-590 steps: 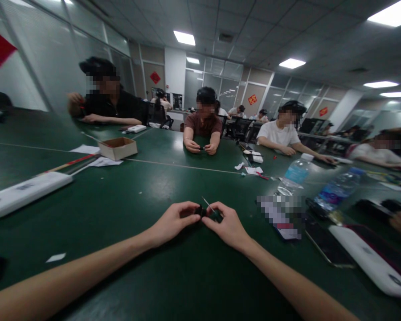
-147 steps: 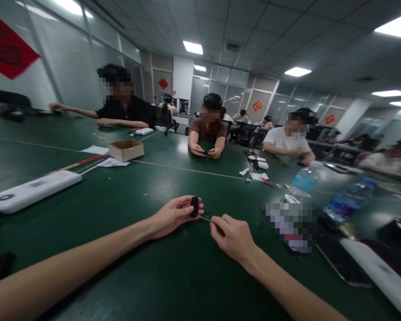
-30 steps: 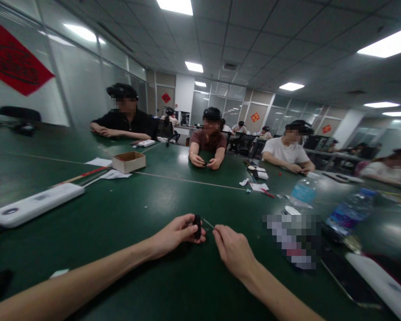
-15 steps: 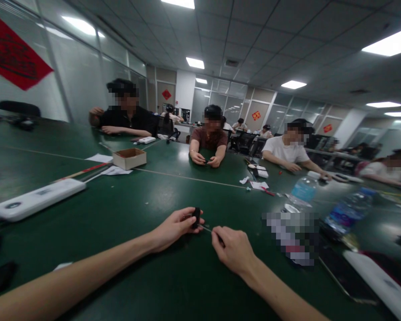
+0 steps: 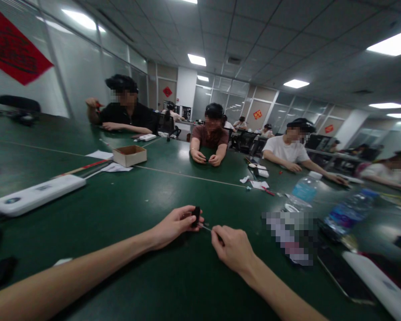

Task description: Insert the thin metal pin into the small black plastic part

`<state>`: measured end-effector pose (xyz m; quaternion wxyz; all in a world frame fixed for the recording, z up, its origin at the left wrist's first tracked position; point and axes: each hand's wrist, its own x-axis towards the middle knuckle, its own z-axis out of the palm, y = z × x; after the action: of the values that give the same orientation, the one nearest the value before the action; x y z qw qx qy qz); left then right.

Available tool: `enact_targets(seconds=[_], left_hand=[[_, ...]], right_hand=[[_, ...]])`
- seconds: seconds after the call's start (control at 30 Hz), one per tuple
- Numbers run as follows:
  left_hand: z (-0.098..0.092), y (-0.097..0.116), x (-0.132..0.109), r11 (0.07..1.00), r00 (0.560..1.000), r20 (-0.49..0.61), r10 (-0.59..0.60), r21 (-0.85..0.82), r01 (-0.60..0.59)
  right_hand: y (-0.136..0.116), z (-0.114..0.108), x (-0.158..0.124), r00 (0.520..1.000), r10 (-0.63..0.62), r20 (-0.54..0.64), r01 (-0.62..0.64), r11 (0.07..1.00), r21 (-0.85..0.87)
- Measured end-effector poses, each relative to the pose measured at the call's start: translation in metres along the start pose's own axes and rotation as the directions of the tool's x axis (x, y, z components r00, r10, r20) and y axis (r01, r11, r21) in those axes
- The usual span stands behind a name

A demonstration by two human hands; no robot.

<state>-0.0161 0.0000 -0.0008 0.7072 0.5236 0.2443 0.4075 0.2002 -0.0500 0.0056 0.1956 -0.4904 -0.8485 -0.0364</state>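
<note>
My left hand [image 5: 172, 226] pinches a small black part [image 5: 196, 215] upright just above the green table [image 5: 127, 205]. My right hand [image 5: 232, 247] is closed round a thin metal tool [image 5: 205, 228] whose tip points left and meets the black part. Both forearms reach in from the bottom of the head view, and the two hands are a short gap apart near the table's middle.
A long white case [image 5: 33, 199] lies at the left, a cardboard box [image 5: 130, 155] and papers beyond it. Two water bottles [image 5: 302, 189], a phone [image 5: 341, 272] and another white case [image 5: 377, 278] lie at the right. Several people sit along the far side.
Over the last second the hands stay together with the tool tip at the black part. The view has shifted slightly. The person at far left has raised a hand.
</note>
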Motion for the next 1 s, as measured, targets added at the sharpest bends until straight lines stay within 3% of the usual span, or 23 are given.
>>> enact_targets(seconds=[0.63, 1.0], left_hand=[[0.0004, 0.0018, -0.0008, 1.000, 1.000, -0.012, 0.024, 0.000, -0.024], [0.0030, 0.0055, -0.0035, 0.990, 0.999, 0.014, 0.046, 0.131, -0.047]], right_hand=[[-0.0017, 0.0000, 0.0004, 1.000, -0.011, -0.009, 0.011, 1.000, -0.009], [-0.0016, -0.0005, -0.0002, 1.000, -0.011, -0.008, 0.011, 1.000, -0.026]])
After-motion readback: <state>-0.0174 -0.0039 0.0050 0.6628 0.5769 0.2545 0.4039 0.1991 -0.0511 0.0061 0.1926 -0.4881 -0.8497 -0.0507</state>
